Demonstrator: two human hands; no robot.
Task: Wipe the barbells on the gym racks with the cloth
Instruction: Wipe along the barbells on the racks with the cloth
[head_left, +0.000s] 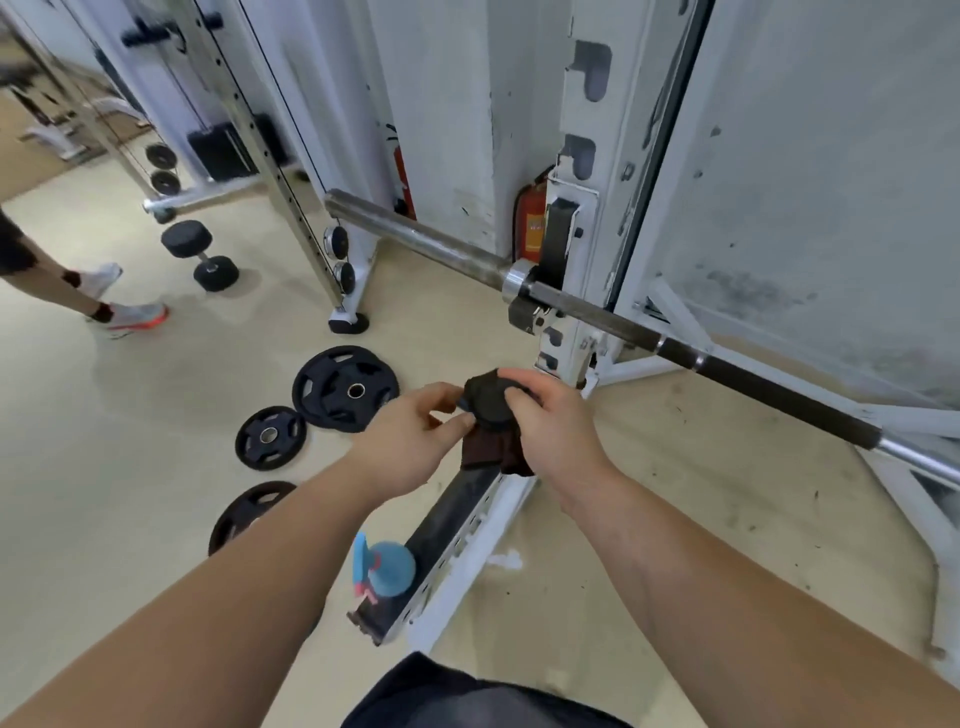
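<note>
Grips bunched cloth (491, 408) in left hand (410, 434) and right hand (553, 423), near side of barbell (623, 325) slanting far-left to near-right, right hand nearer

Quick tally from us: one barbell (415, 236), one cloth (491, 410), and two hands, our left hand (410, 436) and right hand (556, 431). Three plates on the floor: a big plate (332, 395), a small plate (270, 439) and a third plate (244, 514) partly behind our arm. One dumbbell (200, 254). One blue spray bottle (387, 569). Two red extinguishers (530, 223) (402, 179). Two shoes (137, 317) (104, 278) on somebody else. Plus two black discs (160, 154) (166, 182) on the far machine, and we can't tell what they are.
</note>
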